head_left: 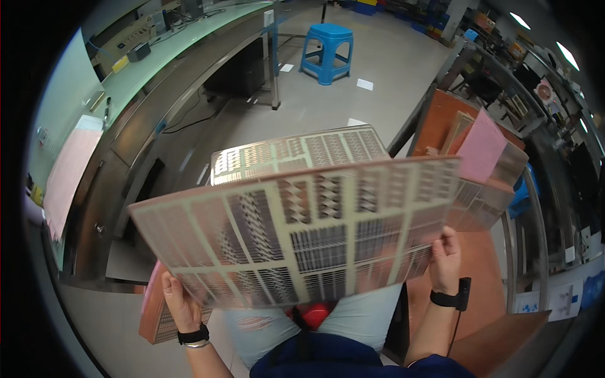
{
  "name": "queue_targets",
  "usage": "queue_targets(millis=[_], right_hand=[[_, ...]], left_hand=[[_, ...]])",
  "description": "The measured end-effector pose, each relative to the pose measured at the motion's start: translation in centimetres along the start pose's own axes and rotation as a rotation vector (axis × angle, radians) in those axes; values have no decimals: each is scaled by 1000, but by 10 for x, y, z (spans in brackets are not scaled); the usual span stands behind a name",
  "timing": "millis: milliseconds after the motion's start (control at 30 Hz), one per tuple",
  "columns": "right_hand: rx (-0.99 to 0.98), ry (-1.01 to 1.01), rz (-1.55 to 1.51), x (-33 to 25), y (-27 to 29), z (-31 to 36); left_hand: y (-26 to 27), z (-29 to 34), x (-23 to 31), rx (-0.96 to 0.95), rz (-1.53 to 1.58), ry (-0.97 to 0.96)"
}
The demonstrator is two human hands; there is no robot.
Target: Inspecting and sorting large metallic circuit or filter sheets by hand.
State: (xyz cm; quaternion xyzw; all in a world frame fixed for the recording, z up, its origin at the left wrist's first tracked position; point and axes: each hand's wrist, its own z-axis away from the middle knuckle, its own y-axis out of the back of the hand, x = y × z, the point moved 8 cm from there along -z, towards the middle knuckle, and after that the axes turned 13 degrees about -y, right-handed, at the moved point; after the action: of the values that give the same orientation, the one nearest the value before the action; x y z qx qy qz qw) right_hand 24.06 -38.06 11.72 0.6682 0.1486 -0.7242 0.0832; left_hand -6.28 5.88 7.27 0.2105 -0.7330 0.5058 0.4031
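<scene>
I count three perforated metal sheets: the front sheet (302, 233) gripped at its near corners, a second sheet (296, 151) behind it toward twelve o'clock, and a third sheet (161, 309) at seven o'clock, mostly hidden. Two hands hold the front one, my left hand (179, 302) and right hand (445, 258). Each wrist carries one black band, so two bands. One blue plastic stool (326, 51) stands at twelve o'clock. One pink paper (482, 146) shows at two o'clock.
</scene>
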Motion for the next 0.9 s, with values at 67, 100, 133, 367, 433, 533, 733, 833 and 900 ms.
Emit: queue_targets(millis=[67,100,133,367,433,533,733,833,900], right_hand=[[13,162,-117,-13,-1,-2],[-27,203,-192,-20,-9,-8],[-238,202,-401,-23,-18,-17],[-247,155,-808,30,5,-24],[-679,-220,-1166,1,-62,-13],[25,-203,-717,-2,-47,-1],[-252,-539,-624,80,-38,-1],[-208,-486,-742,69,-68,6],[-255,-460,-777,64,-88,9]], left_hand=[[-16,-9,14,-153,-104,-147],[-29,-12,25,-308,-211,-289],[-41,-13,30,-515,-243,-466],[-69,-19,-10,20,108,122],[29,-47,-58,137,323,350],[13,-30,-54,-34,453,258],[-42,25,-39,-427,267,85],[-88,27,-52,-38,620,289],[-144,51,-42,-150,520,331]])
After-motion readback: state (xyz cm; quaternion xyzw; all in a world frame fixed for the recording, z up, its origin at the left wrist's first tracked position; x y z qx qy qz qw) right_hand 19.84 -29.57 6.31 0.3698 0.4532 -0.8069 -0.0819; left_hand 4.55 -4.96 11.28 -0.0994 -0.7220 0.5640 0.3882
